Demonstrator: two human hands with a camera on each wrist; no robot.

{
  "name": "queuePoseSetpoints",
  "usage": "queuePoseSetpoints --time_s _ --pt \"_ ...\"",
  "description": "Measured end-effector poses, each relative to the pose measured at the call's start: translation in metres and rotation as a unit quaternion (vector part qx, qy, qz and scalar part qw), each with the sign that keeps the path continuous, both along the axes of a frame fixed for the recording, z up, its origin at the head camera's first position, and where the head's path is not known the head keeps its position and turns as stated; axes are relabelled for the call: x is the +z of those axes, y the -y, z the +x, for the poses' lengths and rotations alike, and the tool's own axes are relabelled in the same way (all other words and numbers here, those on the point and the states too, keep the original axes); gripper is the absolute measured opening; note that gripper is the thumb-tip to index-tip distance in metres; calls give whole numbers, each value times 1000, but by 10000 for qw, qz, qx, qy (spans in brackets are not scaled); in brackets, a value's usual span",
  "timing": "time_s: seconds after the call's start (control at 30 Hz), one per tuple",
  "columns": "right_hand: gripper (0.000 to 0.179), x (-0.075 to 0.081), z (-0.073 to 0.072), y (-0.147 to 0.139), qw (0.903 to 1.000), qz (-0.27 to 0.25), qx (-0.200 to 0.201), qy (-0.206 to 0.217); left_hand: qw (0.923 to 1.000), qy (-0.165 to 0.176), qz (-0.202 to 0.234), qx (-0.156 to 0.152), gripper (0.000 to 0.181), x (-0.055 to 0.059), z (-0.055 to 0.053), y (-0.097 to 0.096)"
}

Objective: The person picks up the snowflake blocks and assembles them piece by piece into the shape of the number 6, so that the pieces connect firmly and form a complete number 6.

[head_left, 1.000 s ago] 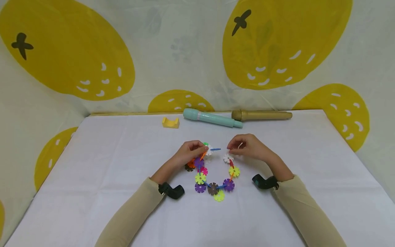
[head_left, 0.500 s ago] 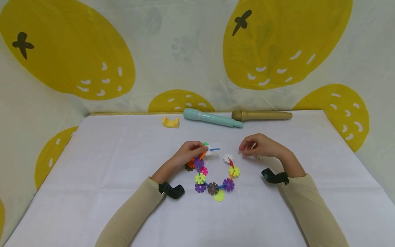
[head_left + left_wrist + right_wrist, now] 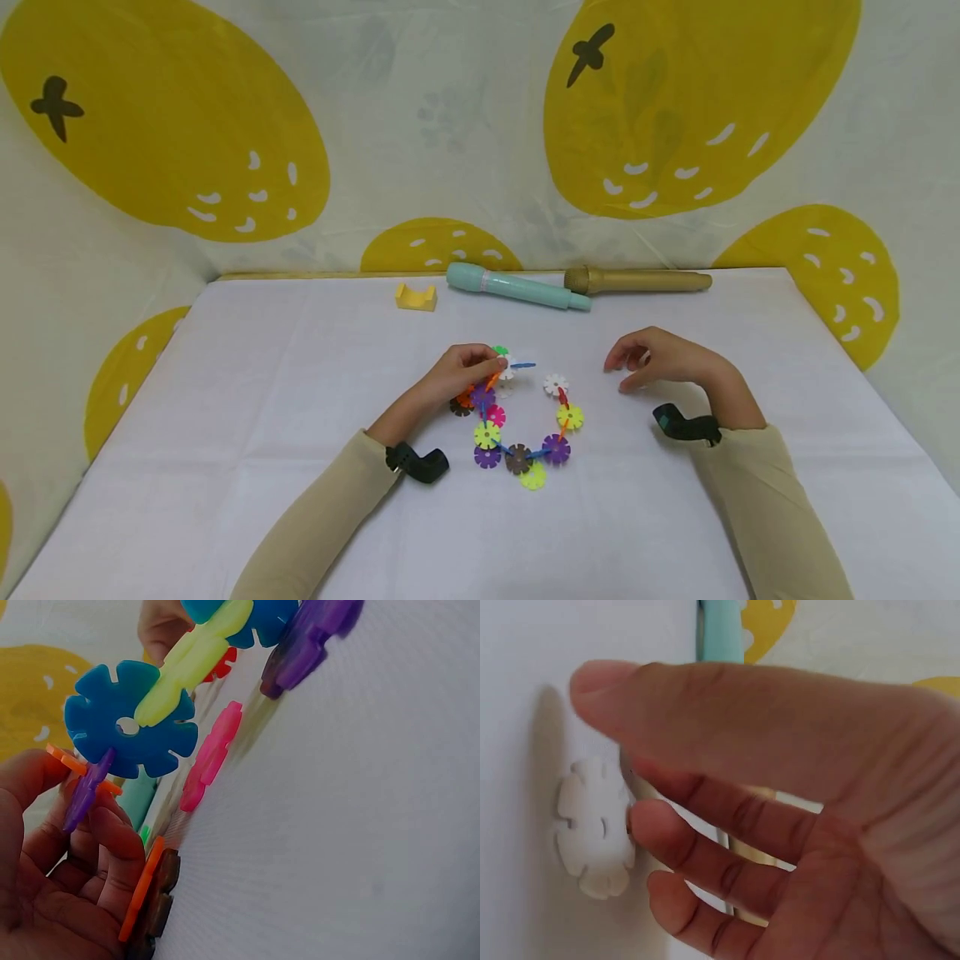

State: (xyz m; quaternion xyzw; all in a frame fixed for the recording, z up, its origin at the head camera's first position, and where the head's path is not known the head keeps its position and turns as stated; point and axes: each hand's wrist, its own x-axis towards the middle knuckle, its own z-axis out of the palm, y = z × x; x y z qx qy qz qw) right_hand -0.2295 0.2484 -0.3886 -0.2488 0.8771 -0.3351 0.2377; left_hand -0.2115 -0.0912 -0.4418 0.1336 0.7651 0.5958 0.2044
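My left hand (image 3: 461, 372) pinches one end of a chain of interlocking flower-shaped plastic discs. At that end are a white disc (image 3: 507, 367) and a blue disc (image 3: 523, 364) seen edge-on. From there the chain curves through a yellow-green disc (image 3: 487, 434), a brown disc (image 3: 518, 459) and a purple disc (image 3: 556, 449). Its other end is a white disc (image 3: 556, 384), apart from the blue one. My right hand (image 3: 667, 360) holds nothing, its thumb apart from its bent fingers. Beside those fingertips a loose white disc (image 3: 594, 832) lies on the table, hidden in the head view.
Loose discs lie by the chain: a pink one (image 3: 493, 416), a purple one (image 3: 487, 457) and a yellow one (image 3: 533, 477). Behind are a yellow block (image 3: 416, 297), a teal microphone (image 3: 517, 287) and a gold microphone (image 3: 645, 281) along the white table's back edge.
My right hand has moved right, away from the blue disc and the gap in the chain, to the loose white disc. The left hand has kept its grip and place.
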Motion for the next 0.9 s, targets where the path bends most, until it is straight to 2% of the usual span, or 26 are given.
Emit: queuePoseSetpoints --time_s 0.23,0.43,0.57,0.77,0.9 --pt "31 2 2 -7 9995 238 -197 56 10000 90 -25 -11 27 0 -1 0" --pt "31 -2 -1 -9 9991 103 -354 199 10000 23 -65 -33 27 -1 -1 0" --pt "30 -4 -2 -8 9991 58 -361 217 9999 -15 -87 -47 27 -2 -1 0" --pt "26 -5 -3 -6 9988 300 -382 80 10000 -1 -48 -59 27 0 0 0" --pt "24 -5 -2 -3 9993 227 -304 70 10000 -2 -40 -50 26 1 0 0"
